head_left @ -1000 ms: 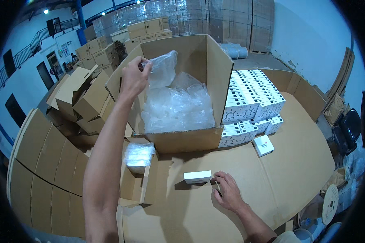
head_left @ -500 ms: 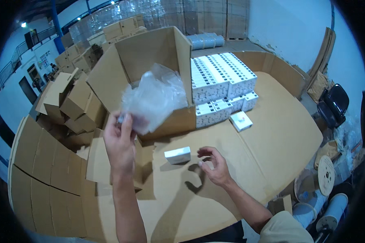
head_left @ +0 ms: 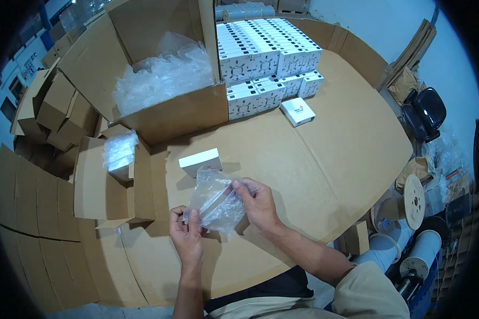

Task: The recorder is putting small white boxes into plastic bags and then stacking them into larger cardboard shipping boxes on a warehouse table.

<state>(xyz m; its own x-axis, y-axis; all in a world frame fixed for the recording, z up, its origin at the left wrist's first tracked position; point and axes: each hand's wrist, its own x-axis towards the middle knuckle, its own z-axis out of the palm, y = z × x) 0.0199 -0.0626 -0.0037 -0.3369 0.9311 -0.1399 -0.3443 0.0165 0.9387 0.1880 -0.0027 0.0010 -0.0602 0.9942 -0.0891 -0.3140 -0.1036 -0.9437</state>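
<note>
A clear bubble wrap bag (head_left: 215, 204) is stretched between my two hands above the cardboard-covered table. My left hand (head_left: 188, 226) pinches its lower left edge between thumb and fingers. At its upper right, my right hand (head_left: 255, 202) grips the plastic with the thumb on top. Just behind the bag a small white box (head_left: 200, 160) stands on its long side, its lower part covered by the plastic. Left of my hands is an open carton (head_left: 142, 186) with bubble-wrapped packages (head_left: 121, 151) inside.
A large open carton (head_left: 181, 109) full of clear plastic bags (head_left: 162, 77) stands at the back left. Beside it, white boxes (head_left: 271, 53) are stacked in rows, with one white box (head_left: 298, 111) lying in front. Cable spools (head_left: 414, 196) and a black chair (head_left: 426, 111) are off the right edge.
My left hand has brought the plastic bag from the large carton down toward me. My right hand now grips it too. The view has tilted downward and shifted.
</note>
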